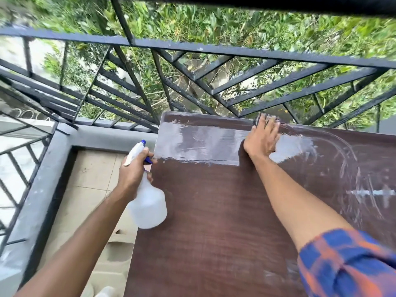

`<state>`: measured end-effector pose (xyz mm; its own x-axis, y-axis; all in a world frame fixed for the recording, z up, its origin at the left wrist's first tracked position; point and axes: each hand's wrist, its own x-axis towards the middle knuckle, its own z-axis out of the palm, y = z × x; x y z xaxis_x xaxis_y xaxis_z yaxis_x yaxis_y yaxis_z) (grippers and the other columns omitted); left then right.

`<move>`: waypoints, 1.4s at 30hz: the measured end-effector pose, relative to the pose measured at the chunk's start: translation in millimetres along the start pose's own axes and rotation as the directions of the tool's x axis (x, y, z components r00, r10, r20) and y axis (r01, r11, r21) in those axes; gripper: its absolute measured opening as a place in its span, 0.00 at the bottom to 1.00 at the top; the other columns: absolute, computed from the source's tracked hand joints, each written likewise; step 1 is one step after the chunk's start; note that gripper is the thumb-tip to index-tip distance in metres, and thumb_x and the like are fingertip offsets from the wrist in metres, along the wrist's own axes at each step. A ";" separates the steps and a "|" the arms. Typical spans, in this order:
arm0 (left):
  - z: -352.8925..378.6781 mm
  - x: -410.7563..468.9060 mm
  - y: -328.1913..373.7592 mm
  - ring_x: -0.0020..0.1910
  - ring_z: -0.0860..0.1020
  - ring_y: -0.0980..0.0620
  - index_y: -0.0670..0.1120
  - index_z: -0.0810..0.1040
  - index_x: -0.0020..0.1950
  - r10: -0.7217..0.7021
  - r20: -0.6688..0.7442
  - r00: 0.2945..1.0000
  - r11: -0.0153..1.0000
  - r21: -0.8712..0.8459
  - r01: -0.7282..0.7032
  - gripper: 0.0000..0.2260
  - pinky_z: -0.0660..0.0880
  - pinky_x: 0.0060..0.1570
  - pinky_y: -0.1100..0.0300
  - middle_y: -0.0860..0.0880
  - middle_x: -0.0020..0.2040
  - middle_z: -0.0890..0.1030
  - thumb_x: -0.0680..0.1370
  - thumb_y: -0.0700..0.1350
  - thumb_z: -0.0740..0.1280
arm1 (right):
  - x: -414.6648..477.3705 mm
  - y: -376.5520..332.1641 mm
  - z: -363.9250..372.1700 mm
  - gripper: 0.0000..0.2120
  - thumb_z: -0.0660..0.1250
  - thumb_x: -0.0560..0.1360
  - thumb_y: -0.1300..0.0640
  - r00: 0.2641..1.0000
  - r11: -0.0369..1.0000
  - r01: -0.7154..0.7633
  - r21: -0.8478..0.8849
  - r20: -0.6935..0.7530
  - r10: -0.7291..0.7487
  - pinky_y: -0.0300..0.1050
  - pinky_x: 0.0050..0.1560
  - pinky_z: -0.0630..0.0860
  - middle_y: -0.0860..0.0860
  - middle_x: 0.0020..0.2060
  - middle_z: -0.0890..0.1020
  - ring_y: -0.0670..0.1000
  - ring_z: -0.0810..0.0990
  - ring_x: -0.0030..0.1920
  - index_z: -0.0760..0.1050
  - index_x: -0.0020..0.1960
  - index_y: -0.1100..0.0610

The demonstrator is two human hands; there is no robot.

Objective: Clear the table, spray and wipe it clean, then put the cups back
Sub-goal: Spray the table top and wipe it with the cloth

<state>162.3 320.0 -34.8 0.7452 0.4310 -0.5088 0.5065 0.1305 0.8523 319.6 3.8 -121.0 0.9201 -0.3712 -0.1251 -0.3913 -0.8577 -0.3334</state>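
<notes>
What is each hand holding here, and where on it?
The left hand grips the spray bottle by its neck, below the trigger head. The right hand presses flat on a dark cloth at the table's far edge.

daylit balcony — black metal railing (214, 50), green foliage (235, 24) beyond, beige tiled floor (90, 189).

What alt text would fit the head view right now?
Right hand presses a dark cloth flat on the far edge of a wet brown table. Left hand holds a spray bottle over the table's left edge, beside a black railing.
</notes>
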 end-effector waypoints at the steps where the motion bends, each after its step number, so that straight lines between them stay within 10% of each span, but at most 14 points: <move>1: -1.6 0.1 1.2 0.21 0.69 0.47 0.54 0.84 0.42 -0.002 -0.001 1.000 1.000 -0.006 0.002 0.12 0.70 0.26 0.59 0.45 0.40 0.83 0.83 0.51 0.64 | -2.4 -20.2 8.4 0.26 0.54 0.85 0.54 0.998 0.998 0.063 -0.013 0.025 -0.063 0.59 0.79 0.47 0.55 0.82 0.51 0.59 0.48 0.81 0.54 0.81 0.50; 10: -16.6 3.0 3.4 0.20 0.68 0.47 0.44 0.79 0.47 -0.067 -0.065 0.996 0.997 -0.042 0.065 0.12 0.70 0.25 0.60 0.46 0.40 0.84 0.83 0.51 0.64 | -81.3 -200.6 75.3 0.39 0.64 0.77 0.55 0.730 0.791 0.612 0.028 0.364 -0.578 0.62 0.79 0.45 0.56 0.82 0.48 0.61 0.45 0.81 0.48 0.82 0.53; 18: -28.7 -7.5 2.8 0.22 0.68 0.46 0.45 0.80 0.47 -0.087 -0.092 0.992 0.996 -0.028 0.085 0.12 0.70 0.31 0.58 0.42 0.44 0.84 0.83 0.52 0.64 | -114.0 -169.9 80.0 0.28 0.57 0.82 0.53 0.497 0.555 0.827 0.088 0.348 -0.795 0.56 0.78 0.48 0.51 0.82 0.54 0.54 0.50 0.81 0.56 0.81 0.46; 22: -27.5 -12.1 3.9 0.21 0.69 0.46 0.47 0.81 0.46 -0.098 -0.066 0.993 0.994 -0.053 0.095 0.12 0.71 0.29 0.59 0.44 0.44 0.85 0.82 0.53 0.65 | -73.3 -106.0 56.6 0.28 0.55 0.82 0.47 0.611 0.632 0.774 0.016 0.238 -0.755 0.60 0.79 0.51 0.50 0.81 0.55 0.55 0.53 0.81 0.55 0.81 0.45; 26: -33.5 -16.7 1.1 0.20 0.69 0.46 0.47 0.81 0.46 -0.097 -0.053 0.994 0.995 -0.039 0.095 0.12 0.69 0.31 0.58 0.44 0.46 0.85 0.82 0.53 0.65 | -12.8 -44.9 29.8 0.28 0.54 0.82 0.46 0.895 0.898 0.438 -0.039 0.109 -0.432 0.62 0.79 0.51 0.54 0.81 0.55 0.58 0.53 0.81 0.55 0.81 0.48; 30: -31.9 -23.8 -3.1 0.20 0.69 0.47 0.46 0.81 0.47 -0.103 -0.047 0.994 0.994 -0.034 0.101 0.11 0.69 0.30 0.58 0.45 0.44 0.85 0.81 0.52 0.66 | -12.2 -42.9 26.8 0.29 0.56 0.82 0.50 0.981 0.981 0.189 -0.052 0.048 -0.186 0.62 0.79 0.49 0.56 0.81 0.53 0.60 0.50 0.81 0.55 0.81 0.51; 33: -28.3 -28.0 -4.8 0.20 0.68 0.47 0.46 0.81 0.47 -0.099 -0.034 0.995 0.995 -0.016 0.098 0.12 0.69 0.29 0.58 0.46 0.42 0.85 0.82 0.52 0.65 | -33.1 -86.7 36.7 0.29 0.57 0.83 0.51 0.953 0.960 0.277 -0.042 0.137 -0.269 0.63 0.80 0.44 0.55 0.82 0.49 0.60 0.47 0.81 0.52 0.82 0.51; 39: -15.9 -28.1 -6.7 0.21 0.68 0.46 0.39 0.81 0.51 -0.081 -0.035 0.996 0.996 0.021 0.082 0.15 0.70 0.27 0.58 0.45 0.43 0.84 0.82 0.51 0.65 | -97.5 -177.8 63.0 0.33 0.56 0.82 0.55 0.594 0.657 0.754 0.013 0.412 -0.690 0.62 0.79 0.45 0.51 0.82 0.45 0.56 0.43 0.82 0.46 0.83 0.48; 42: -5.8 -25.3 -7.0 0.21 0.68 0.46 0.40 0.81 0.49 -0.061 -0.038 0.997 0.998 0.016 0.062 0.14 0.70 0.28 0.57 0.43 0.43 0.84 0.82 0.51 0.66 | -93.5 -166.6 56.4 0.30 0.56 0.83 0.52 0.562 0.637 0.770 0.041 0.431 -0.706 0.64 0.79 0.47 0.47 0.82 0.48 0.52 0.46 0.82 0.50 0.82 0.44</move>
<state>137.3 313.3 -27.2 0.6957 0.4560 -0.5550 0.5584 0.1428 0.8172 299.8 201.4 -106.5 0.8001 0.5507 -0.2378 0.4593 -0.8175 -0.3475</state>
